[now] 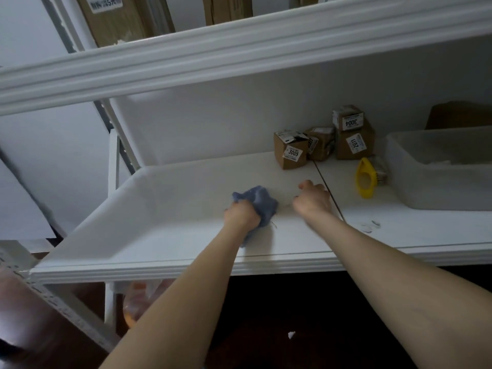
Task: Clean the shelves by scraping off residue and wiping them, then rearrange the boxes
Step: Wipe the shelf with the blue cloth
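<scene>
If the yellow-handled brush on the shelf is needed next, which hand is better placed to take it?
Probably the right hand: it lies nearer the yellow-handled brush, further right on the shelf. The left hand grips the blue cloth. Whether the right hand holds anything is unclear.

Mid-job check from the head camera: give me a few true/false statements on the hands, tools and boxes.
The left hand grips the blue cloth on the shelf. True.
The right hand holds the yellow-handled brush. False: the brush lies on the shelf, apart from that hand.
The 3004 box sits on the 2011 box. True.
The 3005 box stands inside the plastic bin. False: it stands on the shelf, left of the bin.
</scene>
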`<state>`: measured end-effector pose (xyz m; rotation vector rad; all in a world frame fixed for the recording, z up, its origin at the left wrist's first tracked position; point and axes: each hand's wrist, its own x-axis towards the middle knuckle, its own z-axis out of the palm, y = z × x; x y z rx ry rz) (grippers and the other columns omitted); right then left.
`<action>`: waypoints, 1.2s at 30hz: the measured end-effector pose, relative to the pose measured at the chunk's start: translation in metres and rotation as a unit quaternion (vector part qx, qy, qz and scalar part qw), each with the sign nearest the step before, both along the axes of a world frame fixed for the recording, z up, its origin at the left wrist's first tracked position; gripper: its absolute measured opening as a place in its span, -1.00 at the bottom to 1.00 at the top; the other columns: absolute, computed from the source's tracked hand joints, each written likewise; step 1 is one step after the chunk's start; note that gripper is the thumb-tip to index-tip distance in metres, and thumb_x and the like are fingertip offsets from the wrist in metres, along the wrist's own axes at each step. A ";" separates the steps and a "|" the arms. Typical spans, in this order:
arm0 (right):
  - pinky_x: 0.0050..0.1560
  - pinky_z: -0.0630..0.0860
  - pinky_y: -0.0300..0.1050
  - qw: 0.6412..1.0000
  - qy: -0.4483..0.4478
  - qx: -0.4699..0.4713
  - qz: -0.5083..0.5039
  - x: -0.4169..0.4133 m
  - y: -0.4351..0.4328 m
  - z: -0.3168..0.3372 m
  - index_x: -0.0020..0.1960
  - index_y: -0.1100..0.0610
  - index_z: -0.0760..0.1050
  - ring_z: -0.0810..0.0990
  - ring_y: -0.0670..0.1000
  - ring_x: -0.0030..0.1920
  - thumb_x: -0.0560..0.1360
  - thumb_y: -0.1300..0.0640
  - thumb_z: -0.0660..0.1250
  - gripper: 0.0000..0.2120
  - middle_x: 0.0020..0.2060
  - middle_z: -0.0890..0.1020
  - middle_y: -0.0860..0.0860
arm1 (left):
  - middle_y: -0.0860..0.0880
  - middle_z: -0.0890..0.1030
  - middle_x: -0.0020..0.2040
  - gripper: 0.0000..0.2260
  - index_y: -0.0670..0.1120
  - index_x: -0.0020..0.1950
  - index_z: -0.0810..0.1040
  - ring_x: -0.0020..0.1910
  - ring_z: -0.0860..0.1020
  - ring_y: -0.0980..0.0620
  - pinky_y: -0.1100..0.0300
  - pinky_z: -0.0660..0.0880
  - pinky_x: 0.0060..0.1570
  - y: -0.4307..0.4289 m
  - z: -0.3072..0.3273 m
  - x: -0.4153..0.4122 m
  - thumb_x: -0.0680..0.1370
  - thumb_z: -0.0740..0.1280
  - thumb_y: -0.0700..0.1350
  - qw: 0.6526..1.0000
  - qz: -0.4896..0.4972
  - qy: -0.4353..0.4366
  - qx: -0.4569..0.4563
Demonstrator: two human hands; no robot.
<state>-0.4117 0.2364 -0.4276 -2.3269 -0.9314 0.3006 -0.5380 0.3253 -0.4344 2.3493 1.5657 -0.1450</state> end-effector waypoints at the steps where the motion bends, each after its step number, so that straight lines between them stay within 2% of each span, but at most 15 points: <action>1: 0.25 0.37 0.01 1.000 -0.005 0.000 -0.001 0.002 -0.001 0.000 0.41 0.13 0.29 0.31 0.21 0.35 0.57 0.13 0.20 -0.58 0.35 0.33 0.21 | -0.20 0.38 0.38 -0.47 -0.13 0.49 0.21 0.35 0.38 -0.17 0.01 0.33 0.33 -0.003 -0.001 0.007 0.57 0.25 0.00 1.000 -0.016 0.001 0.009; 3: 0.27 0.36 0.01 1.000 -0.009 0.000 -0.003 0.007 -0.003 0.001 0.42 0.13 0.28 0.31 0.21 0.35 0.57 0.12 0.21 -0.58 0.36 0.33 0.21 | -0.19 0.46 0.31 -0.47 -0.13 0.45 0.27 0.27 0.45 -0.16 0.05 0.40 0.24 -0.004 0.000 0.014 0.53 0.30 -0.02 0.999 -0.045 0.004 0.028; 6: 0.26 0.36 0.00 1.000 -0.013 0.006 -0.004 0.015 -0.006 0.005 0.41 0.11 0.28 0.30 0.19 0.35 0.57 0.16 0.20 -0.59 0.36 0.32 0.18 | -0.14 0.58 0.20 -0.63 -0.09 0.32 0.46 0.16 0.53 -0.15 0.13 0.45 0.08 0.005 0.009 0.016 0.51 0.28 -0.11 0.991 -0.086 -0.047 0.087; 9: 0.25 0.36 -0.01 1.000 -0.013 0.014 -0.010 0.028 -0.001 0.009 0.41 0.09 0.29 0.30 0.18 0.35 0.57 0.17 0.22 -0.59 0.36 0.32 0.16 | -0.13 0.58 0.20 -0.66 -0.04 0.31 0.47 0.16 0.54 -0.15 0.08 0.44 0.10 0.025 0.018 0.023 0.54 0.22 -0.17 0.978 -0.079 -0.105 0.162; 12: 0.26 0.36 -0.01 1.000 -0.018 0.012 -0.015 0.040 0.007 0.010 0.42 0.10 0.28 0.31 0.18 0.36 0.58 0.15 0.21 -0.58 0.37 0.32 0.16 | -0.15 0.54 0.22 -0.65 -0.02 0.36 0.39 0.20 0.49 -0.18 0.00 0.37 0.20 0.046 0.020 0.034 0.57 0.19 -0.16 0.971 -0.069 -0.067 0.220; 14: 0.25 0.36 0.00 1.000 -0.020 0.011 -0.014 0.048 0.014 0.007 0.42 0.11 0.27 0.31 0.18 0.35 0.58 0.14 0.21 -0.58 0.36 0.32 0.16 | -0.16 0.50 0.24 -0.65 -0.03 0.38 0.36 0.24 0.43 -0.22 -0.02 0.36 0.21 0.060 0.017 0.046 0.58 0.18 -0.14 0.976 -0.061 -0.031 0.209; 17: 0.25 0.36 0.02 1.000 -0.020 0.014 -0.007 0.056 0.022 0.001 0.41 0.11 0.29 0.32 0.19 0.34 0.59 0.14 0.19 -0.61 0.35 0.32 0.16 | -0.19 0.43 0.36 -0.63 -0.15 0.43 0.33 0.32 0.40 -0.20 0.00 0.31 0.29 0.072 0.010 0.063 0.63 0.06 -0.14 0.991 -0.078 0.007 0.111; 20: 0.25 0.36 0.02 0.999 -0.030 0.018 0.000 0.064 0.026 -0.004 0.40 0.10 0.30 0.33 0.18 0.33 0.59 0.14 0.20 -0.61 0.35 0.33 0.15 | -0.19 0.37 0.40 -0.61 -0.13 0.48 0.26 0.36 0.37 -0.18 0.02 0.25 0.35 0.061 0.008 0.077 0.63 0.05 -0.18 0.988 -0.149 -0.024 0.042; 24: 0.22 0.38 0.01 0.996 -0.068 0.044 0.026 0.063 0.027 -0.006 0.37 0.06 0.33 0.34 0.15 0.32 0.56 0.10 0.24 -0.61 0.33 0.35 0.11 | -0.12 0.50 0.29 -0.59 0.01 0.34 0.48 0.23 0.47 -0.12 0.18 0.33 0.17 0.045 0.007 0.076 0.55 0.13 -0.29 0.970 -0.213 -0.113 -0.013; 26: 0.21 0.38 -0.03 0.990 -0.097 0.048 0.088 0.056 0.025 -0.005 0.39 0.02 0.35 0.36 0.14 0.33 0.54 0.03 0.26 -0.58 0.35 0.37 0.07 | -0.05 0.53 0.26 -0.57 0.05 0.30 0.52 0.21 0.49 -0.07 0.23 0.33 0.14 0.038 0.008 0.069 0.53 0.15 -0.32 0.965 -0.223 -0.135 -0.029; 28: 0.20 0.38 -0.05 0.980 -0.087 0.005 0.181 0.048 0.022 -0.004 0.37 -0.02 0.39 0.43 0.12 0.29 0.52 -0.07 0.27 -0.56 0.34 0.43 0.04 | -0.03 0.53 0.25 -0.57 0.04 0.28 0.54 0.23 0.48 -0.06 0.22 0.33 0.16 0.029 0.010 0.062 0.52 0.16 -0.32 0.962 -0.243 -0.125 -0.027; 30: 0.18 0.43 0.04 0.965 -0.087 -0.064 0.238 0.038 0.016 -0.006 0.19 -0.09 0.49 0.53 0.13 0.12 0.51 -0.21 0.21 -0.66 0.17 0.57 0.02 | -0.03 0.52 0.27 -0.55 0.06 0.27 0.54 0.22 0.47 -0.06 0.21 0.34 0.18 0.016 0.013 0.057 0.51 0.16 -0.34 0.960 -0.254 -0.117 -0.026; 32: 0.17 0.42 0.16 0.963 -0.106 -0.085 0.232 0.032 0.006 -0.007 0.03 -0.09 0.51 0.53 0.10 -0.01 0.47 -0.33 0.15 -0.63 -0.01 0.59 -0.01 | -0.06 0.55 0.25 -0.55 0.05 0.27 0.55 0.18 0.50 -0.08 0.19 0.39 0.15 0.005 0.016 0.052 0.49 0.17 -0.34 0.961 -0.258 -0.099 -0.027; 34: 0.14 0.45 0.15 0.964 -0.117 -0.097 0.216 0.029 -0.008 -0.006 0.07 -0.04 0.53 0.50 0.10 -0.01 0.45 -0.34 0.18 -0.57 -0.02 0.54 0.01 | -0.09 0.59 0.19 -0.57 0.00 0.26 0.55 0.10 0.53 -0.09 0.19 0.44 0.03 -0.007 0.019 0.047 0.49 0.18 -0.34 0.961 -0.264 -0.079 -0.036; 36: 0.15 0.48 0.10 0.963 -0.117 -0.107 0.216 0.026 -0.019 -0.005 0.20 0.00 0.51 0.51 0.15 0.11 0.46 -0.19 0.26 -0.59 0.11 0.53 0.07 | -0.11 0.61 0.13 -0.63 -0.05 0.24 0.57 -0.01 0.52 -0.05 0.27 0.41 -0.17 -0.018 0.024 0.042 0.51 0.20 -0.33 0.960 -0.264 -0.079 -0.041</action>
